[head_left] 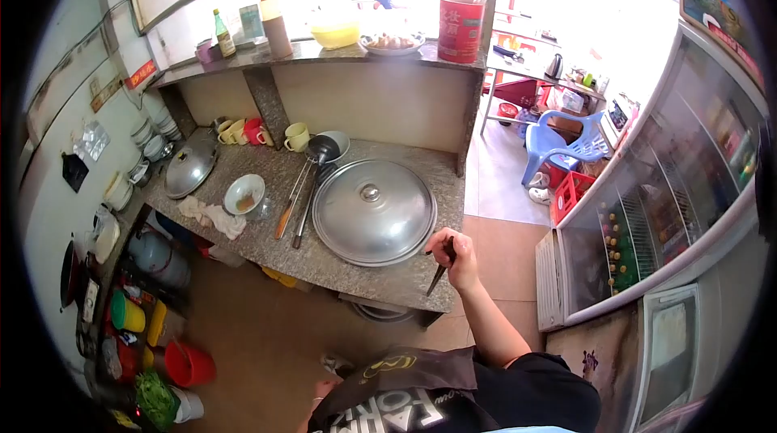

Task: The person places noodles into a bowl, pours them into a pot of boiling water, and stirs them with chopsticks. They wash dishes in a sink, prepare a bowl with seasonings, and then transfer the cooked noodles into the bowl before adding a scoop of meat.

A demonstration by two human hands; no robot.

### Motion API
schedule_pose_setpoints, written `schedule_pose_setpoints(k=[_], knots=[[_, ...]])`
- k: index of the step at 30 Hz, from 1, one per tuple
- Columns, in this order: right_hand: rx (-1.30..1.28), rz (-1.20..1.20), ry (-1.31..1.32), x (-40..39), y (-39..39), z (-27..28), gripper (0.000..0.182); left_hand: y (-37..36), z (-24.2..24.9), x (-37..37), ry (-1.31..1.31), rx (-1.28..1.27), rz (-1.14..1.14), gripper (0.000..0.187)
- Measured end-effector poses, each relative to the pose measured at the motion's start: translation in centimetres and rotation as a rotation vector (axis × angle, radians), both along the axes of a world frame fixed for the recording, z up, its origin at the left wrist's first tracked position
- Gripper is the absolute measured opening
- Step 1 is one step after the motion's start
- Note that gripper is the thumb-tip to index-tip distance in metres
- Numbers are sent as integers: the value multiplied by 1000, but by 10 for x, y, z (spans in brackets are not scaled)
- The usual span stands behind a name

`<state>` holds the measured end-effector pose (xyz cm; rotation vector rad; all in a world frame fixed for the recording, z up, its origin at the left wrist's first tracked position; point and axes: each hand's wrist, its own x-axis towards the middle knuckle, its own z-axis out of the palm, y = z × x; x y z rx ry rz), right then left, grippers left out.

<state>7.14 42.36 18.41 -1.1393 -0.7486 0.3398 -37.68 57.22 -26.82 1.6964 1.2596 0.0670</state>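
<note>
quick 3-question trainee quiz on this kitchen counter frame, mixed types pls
1. True or false: the large steel lid lies on the stone counter, knob up.
2. What does the right hand hold? A) a cup B) a thin dark utensil C) a cloth
3. Which dish sits just above the crumpled cloth?

Key
1. True.
2. B; its grip is closed on it.
3. The small white bowl.

A big metal lid (373, 211) was set on the stone counter (324, 259). A small bowl (244, 193) and a white cloth (213, 217) were laid to its left. Cups (296, 137) were lined up far behind.
</note>
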Motion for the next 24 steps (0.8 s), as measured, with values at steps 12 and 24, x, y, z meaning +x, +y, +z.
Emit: schedule_pose_setpoints(k=[12,24], knots=[[-30,35,14,-2,5,14,64,0,30,12,120,-267,177,27],[-38,34,43,2,2,16,59,0,30,17,-4,-192,105,22]])
